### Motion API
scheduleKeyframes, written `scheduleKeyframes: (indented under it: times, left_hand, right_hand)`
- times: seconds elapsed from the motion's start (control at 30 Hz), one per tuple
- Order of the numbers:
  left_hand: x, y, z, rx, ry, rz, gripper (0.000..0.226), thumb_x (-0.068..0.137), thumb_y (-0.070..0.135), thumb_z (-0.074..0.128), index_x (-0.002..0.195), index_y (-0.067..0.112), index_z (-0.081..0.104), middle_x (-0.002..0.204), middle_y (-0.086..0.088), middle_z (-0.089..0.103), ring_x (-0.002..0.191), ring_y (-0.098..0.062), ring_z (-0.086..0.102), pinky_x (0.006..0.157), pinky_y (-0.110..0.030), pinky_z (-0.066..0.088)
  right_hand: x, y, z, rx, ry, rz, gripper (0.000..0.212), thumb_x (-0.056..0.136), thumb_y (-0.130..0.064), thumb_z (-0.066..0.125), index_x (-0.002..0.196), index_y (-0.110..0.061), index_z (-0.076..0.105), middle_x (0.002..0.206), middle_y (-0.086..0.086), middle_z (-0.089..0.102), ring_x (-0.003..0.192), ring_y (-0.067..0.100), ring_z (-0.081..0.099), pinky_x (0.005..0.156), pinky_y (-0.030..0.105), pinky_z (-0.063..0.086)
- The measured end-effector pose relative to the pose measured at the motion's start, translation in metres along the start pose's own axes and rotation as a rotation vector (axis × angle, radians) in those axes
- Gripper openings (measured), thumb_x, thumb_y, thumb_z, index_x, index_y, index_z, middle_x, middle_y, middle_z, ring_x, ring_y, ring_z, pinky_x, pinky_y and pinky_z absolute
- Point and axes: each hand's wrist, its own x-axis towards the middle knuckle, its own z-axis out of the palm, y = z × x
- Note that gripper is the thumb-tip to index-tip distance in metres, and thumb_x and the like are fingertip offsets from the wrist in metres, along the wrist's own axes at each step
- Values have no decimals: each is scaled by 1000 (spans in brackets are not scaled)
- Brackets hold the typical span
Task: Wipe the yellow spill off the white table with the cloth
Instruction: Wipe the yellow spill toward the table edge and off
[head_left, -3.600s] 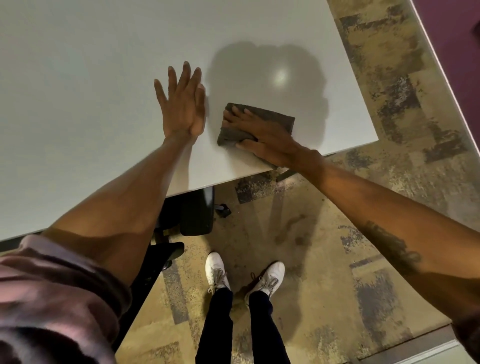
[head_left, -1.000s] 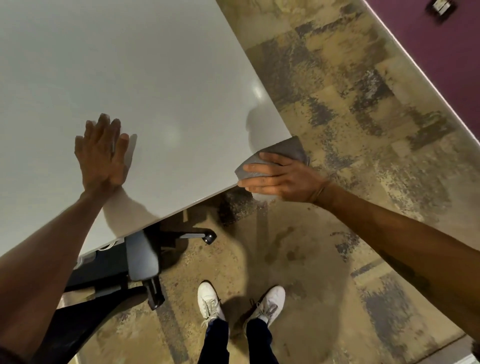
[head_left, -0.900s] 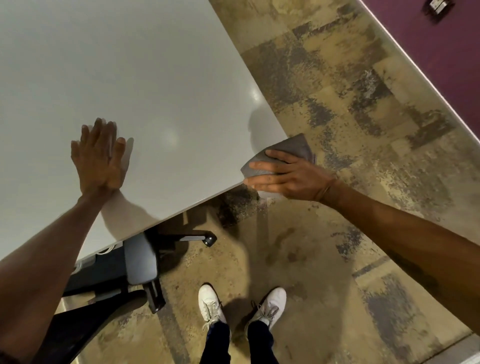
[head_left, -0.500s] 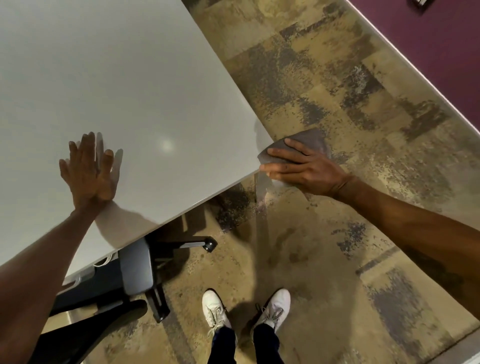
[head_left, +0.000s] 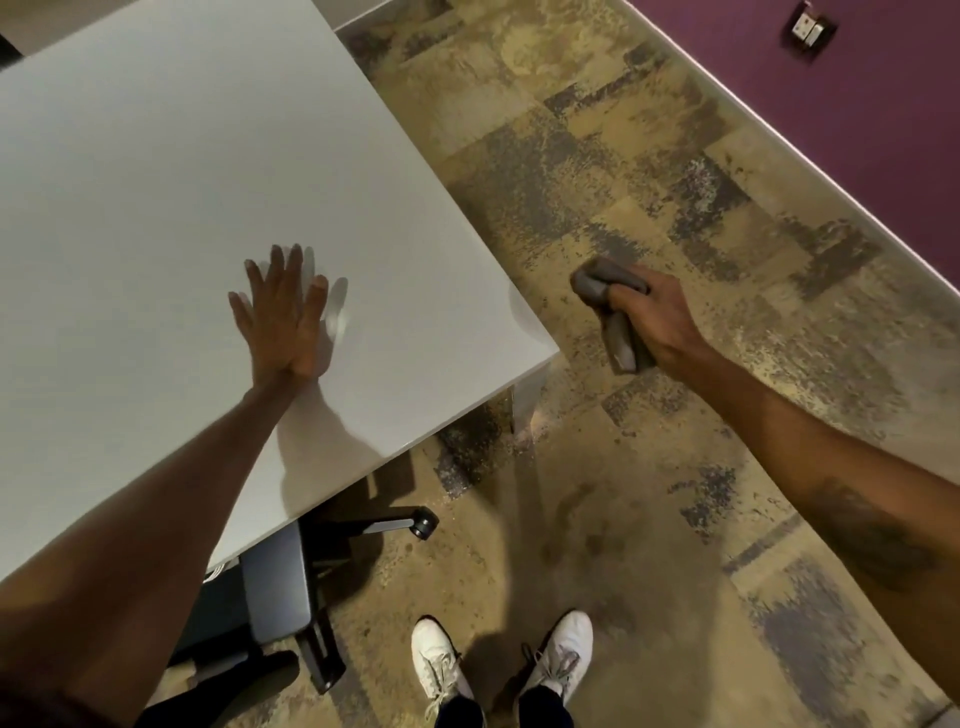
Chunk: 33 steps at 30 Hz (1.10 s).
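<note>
The white table (head_left: 156, 182) fills the upper left, and I see no yellow spill on its surface. My left hand (head_left: 283, 312) lies flat on the table near its front right corner, fingers spread. My right hand (head_left: 657, 317) is off the table, out over the carpet to the right of the corner. It is shut on the grey cloth (head_left: 610, 291), which is bunched in the fist and hangs down a little.
A grey office chair (head_left: 275, 587) with a castor leg (head_left: 395, 525) sits under the table's front edge. My white shoes (head_left: 436, 660) stand on the patterned carpet. A purple wall (head_left: 857, 104) with a socket plate (head_left: 808, 31) runs along the right.
My right hand has drawn the cloth off the table's corner and bunched it in the fist over the floor. My left hand stays flat on the table.
</note>
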Motion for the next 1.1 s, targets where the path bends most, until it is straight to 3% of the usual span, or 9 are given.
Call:
scheduleKeyframes:
  times: [0.07,0.17,0.3,0.43,0.57,0.73,0.83,0.93,1.1]
  left_hand:
    - [1,7,6,24,-3,27,78,97,67,12,163,28,27,172,3,20,162,-23,5,128,-57,-2]
    - [-1,9,8,100,-2,33,69,103,59,16,163,27,27,172,3,19,161,-24,5,129,-56,2]
    - [-3,14,5,121,0,12,62,107,55,22,162,27,30,172,4,21,162,-23,6,129,-55,2]
    - [-6,18,3,93,4,-5,64,106,58,25,161,27,32,172,4,21,162,-21,6,130,-52,0]
    - [-5,20,0,80,-9,-14,69,103,62,24,162,27,32,172,6,20,162,-19,5,130,-51,0]
    - [-3,21,0,94,-10,-6,77,99,69,16,162,28,30,172,6,18,162,-19,3,130,-51,0]
    - [-2,20,0,81,-5,-4,84,96,76,10,162,28,29,172,6,18,162,-19,2,130,-51,-1]
    - [-1,19,1,83,-14,0,85,95,78,9,162,28,28,172,6,17,162,-19,1,130,-51,-2]
    - [-2,22,-1,104,-16,-11,81,97,73,15,162,27,30,172,6,19,162,-22,4,130,-54,1]
  right_hand:
    - [22,-8,17,64,-16,95,37,88,-7,60,123,-12,68,81,-19,75,74,-3,71,65,12,54]
    - [56,-27,42,159,-68,186,30,77,-19,63,104,-25,73,69,-14,74,65,4,70,69,27,58]
    - [95,-51,65,264,-133,214,36,75,-14,61,110,-19,70,82,-5,76,68,9,73,61,21,55]
    - [127,-70,77,131,-215,186,38,73,-14,57,108,-7,69,74,2,71,60,14,67,54,22,53]
    - [151,-88,85,47,-263,162,12,81,-11,55,85,-15,66,69,0,66,52,8,62,49,19,48]
    - [177,-106,103,2,-293,162,9,81,-13,57,73,-12,61,64,3,62,54,17,58,55,26,44]
    - [185,-117,116,9,-317,153,13,82,-6,55,72,-11,62,59,1,67,49,13,62,50,23,48]
    - [190,-123,122,-71,-416,125,14,79,-10,57,65,-10,59,75,14,63,58,21,60,57,26,49]
    - [184,-128,123,-109,-400,126,25,80,-6,55,56,-13,53,53,2,55,44,11,54,45,17,43]
